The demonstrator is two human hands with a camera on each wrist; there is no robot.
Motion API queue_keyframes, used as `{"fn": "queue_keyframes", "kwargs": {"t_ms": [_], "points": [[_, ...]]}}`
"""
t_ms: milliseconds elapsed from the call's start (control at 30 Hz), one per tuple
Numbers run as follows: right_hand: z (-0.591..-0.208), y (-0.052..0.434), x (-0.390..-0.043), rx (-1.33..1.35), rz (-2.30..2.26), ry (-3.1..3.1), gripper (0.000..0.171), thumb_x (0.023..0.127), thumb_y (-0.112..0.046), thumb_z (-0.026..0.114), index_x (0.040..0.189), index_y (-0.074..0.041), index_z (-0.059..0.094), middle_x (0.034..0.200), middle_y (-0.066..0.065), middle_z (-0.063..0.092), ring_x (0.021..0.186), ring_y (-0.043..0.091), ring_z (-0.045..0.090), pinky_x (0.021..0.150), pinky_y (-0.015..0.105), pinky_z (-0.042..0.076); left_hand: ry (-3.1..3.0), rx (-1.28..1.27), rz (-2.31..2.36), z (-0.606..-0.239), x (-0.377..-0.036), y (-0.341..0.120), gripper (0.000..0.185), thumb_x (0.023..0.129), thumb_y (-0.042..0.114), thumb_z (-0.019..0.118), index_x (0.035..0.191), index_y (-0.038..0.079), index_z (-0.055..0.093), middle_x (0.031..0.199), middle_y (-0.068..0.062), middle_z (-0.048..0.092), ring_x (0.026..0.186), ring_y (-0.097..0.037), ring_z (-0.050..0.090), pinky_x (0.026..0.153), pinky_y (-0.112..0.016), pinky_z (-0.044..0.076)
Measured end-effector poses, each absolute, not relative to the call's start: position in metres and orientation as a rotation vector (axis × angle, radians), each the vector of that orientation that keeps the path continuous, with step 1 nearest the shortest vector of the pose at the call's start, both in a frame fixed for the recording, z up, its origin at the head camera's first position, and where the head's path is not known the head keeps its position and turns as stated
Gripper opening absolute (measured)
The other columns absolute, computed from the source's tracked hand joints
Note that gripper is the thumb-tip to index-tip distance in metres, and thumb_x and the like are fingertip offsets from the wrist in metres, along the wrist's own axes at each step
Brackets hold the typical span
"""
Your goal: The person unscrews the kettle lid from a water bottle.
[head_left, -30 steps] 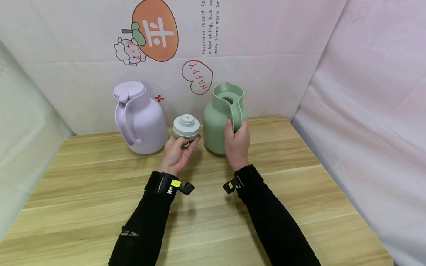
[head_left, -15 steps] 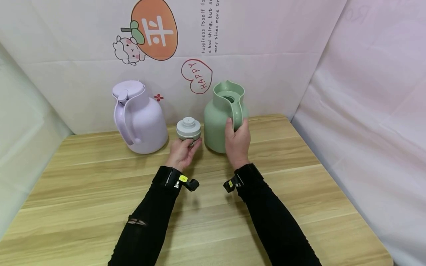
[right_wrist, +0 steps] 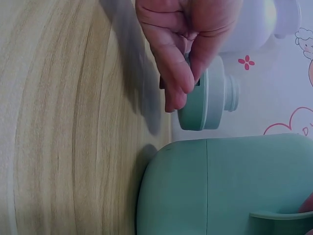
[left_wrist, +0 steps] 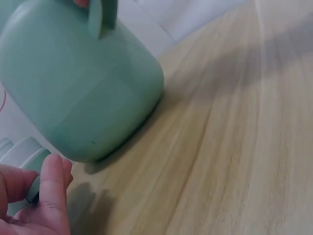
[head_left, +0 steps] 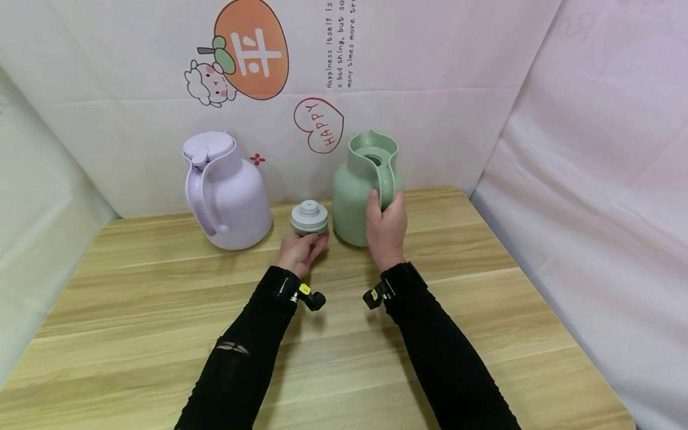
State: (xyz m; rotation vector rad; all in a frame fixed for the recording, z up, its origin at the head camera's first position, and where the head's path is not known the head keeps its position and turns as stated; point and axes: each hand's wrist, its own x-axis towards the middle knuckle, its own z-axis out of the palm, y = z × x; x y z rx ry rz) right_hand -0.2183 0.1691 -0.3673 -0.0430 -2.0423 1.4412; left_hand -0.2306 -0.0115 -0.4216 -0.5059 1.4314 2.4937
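My left hand [head_left: 300, 254] pinches a pale grey and green jug lid [head_left: 309, 217], its grey stopper side facing up. In the right wrist view the lid [right_wrist: 211, 105] hangs just above the table, gripped from its green side by thumb and fingers. To its right stands a green thermos jug [head_left: 352, 200], upright, with its mouth uncovered and a round hole showing inside the neck. My right hand [head_left: 388, 233] holds the jug's handle, thumb on the near side. A gap separates lid and jug in the right wrist view.
A lilac thermos jug [head_left: 236, 191] with its lid on stands left of the lid. The wooden table [head_left: 333, 358] runs back to a printed white cloth [head_left: 430, 48], which hangs close behind both jugs. More pale cloth [head_left: 596, 209] hangs at the right.
My left hand has moved right and lower, toward the table, with the lid still pinched. The green jug and my right hand have shifted slightly right. The lilac jug has stayed put.
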Motion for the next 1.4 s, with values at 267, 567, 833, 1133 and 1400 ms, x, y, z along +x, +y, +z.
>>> {"fn": "queue_keyframes", "kwargs": {"t_ms": [267, 567, 833, 1133, 1400], "points": [[-0.369, 0.171, -0.222, -0.057, 1.426, -2.051, 0.043, 0.104, -0.038, 0.054, 0.116, 0.002, 0.052, 0.100, 0.017, 0.065, 0.093, 0.029, 0.062, 0.081, 0.049, 0.052, 1.539, -0.550, 2.413, -0.428, -0.233, -0.009, 0.042, 0.102, -0.004, 0.055, 0.143, -0.007, 0.051, 0.118, -0.017, 0.066, 0.097, -0.017, 0.071, 0.087, -0.021, 0.059], [-0.369, 0.171, -0.224, -0.056, 1.409, -2.044, 0.042, 0.104, -0.037, 0.053, 0.116, 0.003, 0.052, 0.100, 0.018, 0.065, 0.094, 0.031, 0.064, 0.082, 0.050, 0.053, 1.578, -0.544, 2.370, -0.427, -0.231, -0.008, 0.039, 0.103, -0.001, 0.056, 0.140, -0.007, 0.053, 0.114, -0.016, 0.068, 0.088, -0.013, 0.073, 0.089, -0.023, 0.059], [-0.369, 0.171, -0.224, -0.042, 1.424, -2.036, 0.041, 0.104, -0.037, 0.053, 0.115, 0.003, 0.052, 0.099, 0.017, 0.065, 0.094, 0.031, 0.064, 0.082, 0.050, 0.053, 1.656, -0.519, 2.346, -0.433, -0.233, -0.005, 0.036, 0.102, 0.000, 0.058, 0.137, -0.010, 0.054, 0.111, -0.019, 0.068, 0.082, -0.014, 0.072, 0.079, -0.022, 0.060], [-0.369, 0.172, -0.223, -0.041, 1.443, -2.041, 0.041, 0.104, -0.037, 0.053, 0.116, 0.002, 0.052, 0.100, 0.016, 0.065, 0.095, 0.029, 0.063, 0.082, 0.048, 0.053, 1.881, -0.468, 2.283, -0.430, -0.231, -0.003, 0.031, 0.098, -0.005, 0.057, 0.128, -0.012, 0.058, 0.104, -0.026, 0.072, 0.072, -0.015, 0.073, 0.067, -0.024, 0.061], [-0.367, 0.172, -0.222, -0.058, 1.446, -2.054, 0.042, 0.104, -0.038, 0.054, 0.116, 0.002, 0.052, 0.100, 0.016, 0.064, 0.095, 0.029, 0.063, 0.083, 0.049, 0.053, 2.163, -0.446, 2.068, -0.432, -0.233, -0.005, 0.020, 0.097, 0.000, 0.059, 0.115, -0.006, 0.058, 0.078, -0.016, 0.073, 0.057, -0.014, 0.067, 0.054, -0.024, 0.057]]}}
